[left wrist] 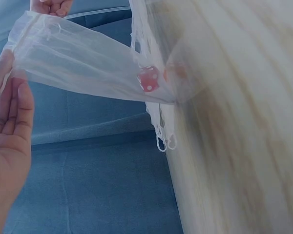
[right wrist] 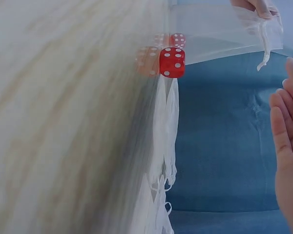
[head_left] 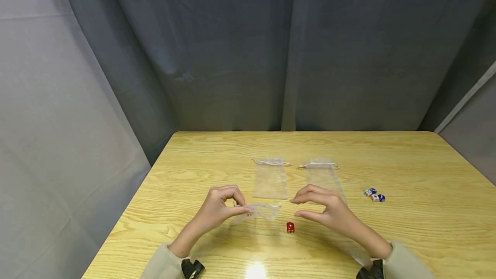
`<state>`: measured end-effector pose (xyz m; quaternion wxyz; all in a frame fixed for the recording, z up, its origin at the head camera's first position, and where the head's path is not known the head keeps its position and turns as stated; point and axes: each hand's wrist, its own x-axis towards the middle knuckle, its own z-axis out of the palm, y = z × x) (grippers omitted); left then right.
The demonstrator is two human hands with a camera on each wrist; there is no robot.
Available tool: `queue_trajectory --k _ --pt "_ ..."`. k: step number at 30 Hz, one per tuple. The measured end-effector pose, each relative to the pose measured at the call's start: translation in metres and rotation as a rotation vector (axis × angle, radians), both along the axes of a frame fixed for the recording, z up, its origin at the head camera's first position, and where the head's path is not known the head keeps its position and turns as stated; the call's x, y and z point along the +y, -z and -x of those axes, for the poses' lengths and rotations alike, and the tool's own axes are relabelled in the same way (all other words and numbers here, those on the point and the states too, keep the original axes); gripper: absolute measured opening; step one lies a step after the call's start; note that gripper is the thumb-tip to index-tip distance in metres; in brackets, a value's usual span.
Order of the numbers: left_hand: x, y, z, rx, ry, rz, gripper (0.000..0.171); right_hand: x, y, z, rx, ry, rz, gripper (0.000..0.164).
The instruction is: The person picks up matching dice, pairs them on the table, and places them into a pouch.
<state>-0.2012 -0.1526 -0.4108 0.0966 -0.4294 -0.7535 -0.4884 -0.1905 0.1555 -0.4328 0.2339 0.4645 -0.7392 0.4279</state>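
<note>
At the left, the left hand (head_left: 222,206) pinches the bag (left wrist: 83,63) at its mouth, thumb against fingers; the grip takes only one side of the rim, so the thin cloth could slip or the mouth sag closed if the pinch loosens. The bag is sheer, white and limp, hanging from those fingers with its foot at the table (head_left: 209,154), the drawstring loose at the top; an end of that string could snag a finger. Beyond it lies a flat bag (head_left: 270,180), cord across its top. Next comes a red die (head_left: 290,227) on the table, glossy, round-cornered, white-dotted; a careless knock could send it rolling. The right wrist view shows a second die (right wrist: 178,40) by the bag's foot, though whether inside or outside cannot be told. Then the right hand (head_left: 329,203), thumb and fingers apart, holding nothing; its forearm is close to another flat bag (head_left: 319,173) and could drag it. Farthest right sit blue and white dice (head_left: 375,198), clustered.
</note>
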Motion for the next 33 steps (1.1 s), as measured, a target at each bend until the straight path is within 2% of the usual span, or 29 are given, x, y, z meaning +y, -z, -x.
queue_trajectory --k 6,13,18,24,33 --pt "0.0 0.001 0.001 0.016 0.017 -0.01 0.01 0.001 0.003 0.002 -0.032 -0.017 -0.114 0.04" --pt "0.0 0.0 0.001 0.036 0.022 -0.014 0.01 -0.002 0.009 0.004 -0.025 -0.079 -0.232 0.037" --pt "-0.001 -0.001 0.0 0.016 0.007 -0.014 0.011 -0.001 0.012 0.005 -0.04 -0.112 -0.315 0.029" --pt "0.0 -0.001 -0.001 -0.005 -0.001 -0.018 0.011 0.0 0.015 0.007 -0.043 -0.122 -0.43 0.028" --pt "0.0 -0.001 0.0 0.027 0.018 -0.011 0.01 -0.001 0.015 0.009 -0.016 -0.099 -0.542 0.028"
